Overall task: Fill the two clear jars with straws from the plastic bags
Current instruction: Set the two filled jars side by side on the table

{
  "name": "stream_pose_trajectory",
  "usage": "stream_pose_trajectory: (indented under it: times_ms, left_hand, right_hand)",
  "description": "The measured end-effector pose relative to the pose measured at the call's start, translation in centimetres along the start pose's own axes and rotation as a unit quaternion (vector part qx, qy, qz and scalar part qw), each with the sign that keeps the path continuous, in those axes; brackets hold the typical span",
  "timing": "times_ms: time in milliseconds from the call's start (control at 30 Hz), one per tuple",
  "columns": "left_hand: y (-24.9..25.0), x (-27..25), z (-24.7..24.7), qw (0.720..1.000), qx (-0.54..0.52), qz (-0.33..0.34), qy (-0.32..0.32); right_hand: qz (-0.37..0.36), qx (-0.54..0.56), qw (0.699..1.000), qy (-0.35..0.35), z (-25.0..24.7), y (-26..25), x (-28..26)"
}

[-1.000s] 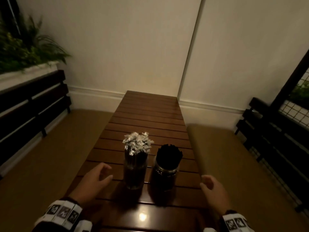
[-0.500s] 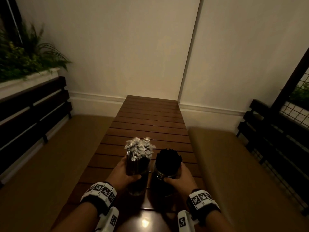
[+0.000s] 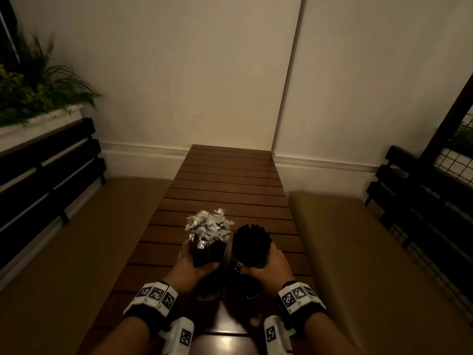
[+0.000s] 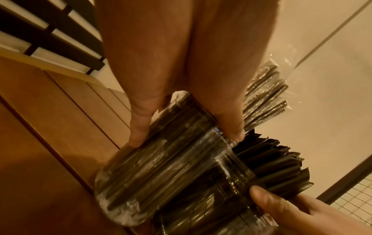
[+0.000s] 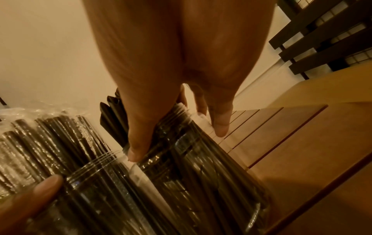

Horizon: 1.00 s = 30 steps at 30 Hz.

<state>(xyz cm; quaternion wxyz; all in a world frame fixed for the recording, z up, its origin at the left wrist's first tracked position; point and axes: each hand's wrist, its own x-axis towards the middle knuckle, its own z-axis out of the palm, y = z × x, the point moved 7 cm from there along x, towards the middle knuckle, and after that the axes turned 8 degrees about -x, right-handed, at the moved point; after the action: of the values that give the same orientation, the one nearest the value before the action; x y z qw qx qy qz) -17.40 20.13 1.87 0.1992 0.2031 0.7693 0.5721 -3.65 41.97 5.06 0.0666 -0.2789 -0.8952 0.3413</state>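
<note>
Two clear jars stand side by side near the front of the slatted wooden table (image 3: pixel 225 185). The left jar (image 3: pixel 206 254) (image 4: pixel 167 159) is packed with dark straws in clear wrappers, whose crinkled tops (image 3: pixel 208 225) stick out. The right jar (image 3: pixel 252 257) (image 5: pixel 201 174) is packed with bare black straws (image 3: pixel 252 238) (image 4: pixel 267 163). My left hand (image 3: pixel 190 270) (image 4: pixel 185 139) grips the left jar, thumb on one side and fingers on the other. My right hand (image 3: pixel 271 267) (image 5: pixel 175 143) grips the right jar just below its threaded neck. No plastic bags are in view.
Tan cushioned benches (image 3: pixel 358 252) run along both sides of the table, with dark slatted backrests (image 3: pixel 46 175) behind them. A planter with green leaves (image 3: pixel 30 90) sits at upper left. The white wall (image 3: pixel 204 73) closes off the table's far end.
A second ago both hands hovered open beside the jars. They moved inward and took hold, left hand on the left jar and right hand on the right jar.
</note>
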Motion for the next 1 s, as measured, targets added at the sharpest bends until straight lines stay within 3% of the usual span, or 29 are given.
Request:
stream_pose_trajectory:
  times_ms: [267,1000]
  left_hand:
    - [1.0,3.3,0.3,0.999,-0.022,-0.019,0.017]
    - [-1.4,23.3,-1.1,0.999,-0.011,0.007,0.040]
  right_hand:
    - [0.006,0.031,0.999,0.008,0.5,-0.7,3.8]
    - [0.012,0.016,0.999,0.034,1.1,-1.2,21.2]
